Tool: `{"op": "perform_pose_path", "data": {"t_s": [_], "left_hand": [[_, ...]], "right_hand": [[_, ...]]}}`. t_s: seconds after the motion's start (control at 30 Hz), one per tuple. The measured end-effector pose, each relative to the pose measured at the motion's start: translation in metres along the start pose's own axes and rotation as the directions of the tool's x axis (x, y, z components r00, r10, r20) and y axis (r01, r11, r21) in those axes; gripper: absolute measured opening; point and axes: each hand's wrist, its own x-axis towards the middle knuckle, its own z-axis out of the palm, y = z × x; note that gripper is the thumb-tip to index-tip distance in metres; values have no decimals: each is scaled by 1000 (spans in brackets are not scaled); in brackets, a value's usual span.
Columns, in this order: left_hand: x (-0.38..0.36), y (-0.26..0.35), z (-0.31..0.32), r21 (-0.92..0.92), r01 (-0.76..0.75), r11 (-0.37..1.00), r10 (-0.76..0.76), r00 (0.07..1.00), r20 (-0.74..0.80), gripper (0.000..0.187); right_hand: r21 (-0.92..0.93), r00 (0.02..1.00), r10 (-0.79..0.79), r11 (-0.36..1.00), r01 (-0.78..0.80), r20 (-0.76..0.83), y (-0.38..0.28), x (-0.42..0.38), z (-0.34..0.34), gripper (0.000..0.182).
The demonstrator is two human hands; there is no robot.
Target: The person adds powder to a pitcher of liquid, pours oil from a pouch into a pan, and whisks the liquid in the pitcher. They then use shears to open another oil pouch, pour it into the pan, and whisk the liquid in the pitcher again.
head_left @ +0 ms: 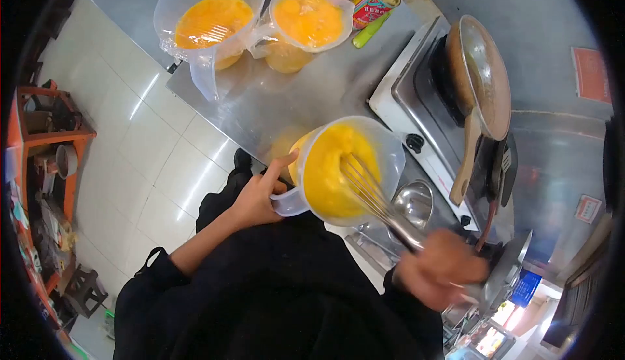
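Observation:
A clear plastic pitcher (392, 144) with yellow beaten egg (325, 165) inside is tilted toward me at the counter's near edge. My left hand (259, 197) is closed round its handle. My right hand (443, 269), blurred by motion, grips the handle of a metal whisk (371, 194), whose wires dip into the egg. Farther back on the counter stand a large clear jug (166, 8) and a smaller pitcher (267, 31), each holding orange-yellow liquid under what looks like plastic film.
Right of the pitcher stands a portable gas stove (407, 106), with a frying pan (485, 67) tilted on it, its handle toward me. A small metal bowl (413, 204) sits near the whisk. At the back are a red can (374, 5) and a green-handled tool (370, 31). An orange shelf (52, 135) stands left.

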Motion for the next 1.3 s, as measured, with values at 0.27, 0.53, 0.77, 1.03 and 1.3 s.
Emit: {"op": "perform_pose_path", "data": {"t_s": [0.27,0.53,0.77,1.03,1.3], "left_hand": [[0,2,2,23,-7,1000,7,1000,16,93],[-2,2,2,24,3,1000,-3,1000,9,92],[-3,4,-2,38,43,998,-44,999,20,94],[-1,3,2,44,34,998,-33,999,-18,95],[1,6,4,50,32,998,-29,998,-50,96]], "right_hand": [[-143,927,-135,986,90,-349,-4,26,14,16],[-33,763,-49,999,37,-644,14,3,15,25],[-81,717,57,984,-156,-695,6,16,12,22],[-711,834,-141,610,-350,-533,23,-40,10,25],[-243,770,31,940,-239,-637,38,-7,10,22]]}}
